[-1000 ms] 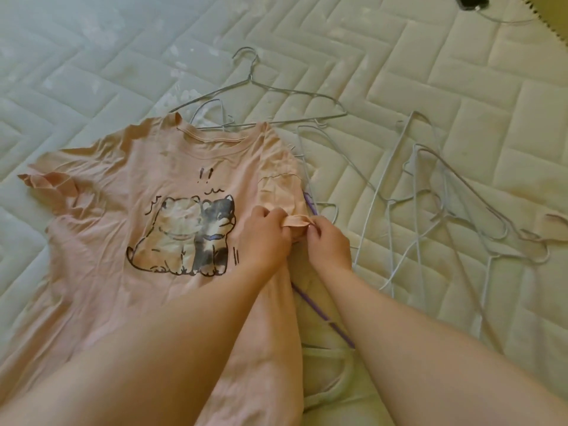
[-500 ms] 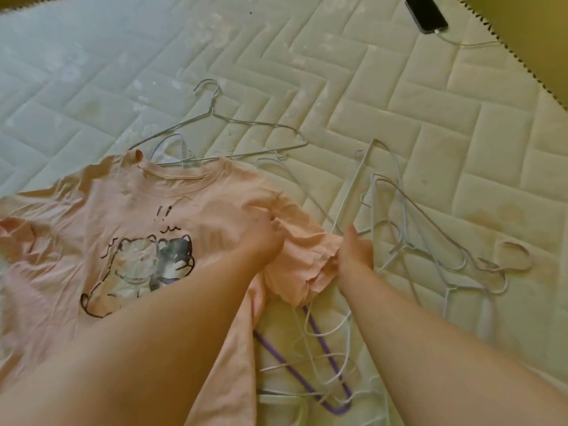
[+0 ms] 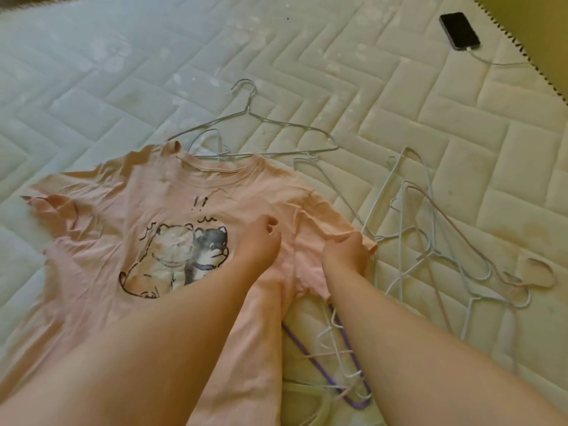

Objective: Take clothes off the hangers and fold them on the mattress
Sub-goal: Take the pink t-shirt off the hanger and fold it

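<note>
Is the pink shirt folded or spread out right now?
Spread out: the pink shirt lies flat, print up, unfolded; right hand grips one sleeve.

Matt, creased pink cloth shirt [image 3: 101, 222]; thin smooth wire hangers [image 3: 255, 118]; quilted fabric mattress [image 3: 461, 142]; glossy black phone [image 3: 459, 31].

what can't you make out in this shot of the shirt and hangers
Head view:
- Shirt hem: cut off by the bottom edge, covered by forearms.
- Left hand: curled fingers hide whether it pinches cloth.
- Hangers: tangled, some under the shirt, so no count.
- Phone: its cable's far end passes the mattress edge.
</note>
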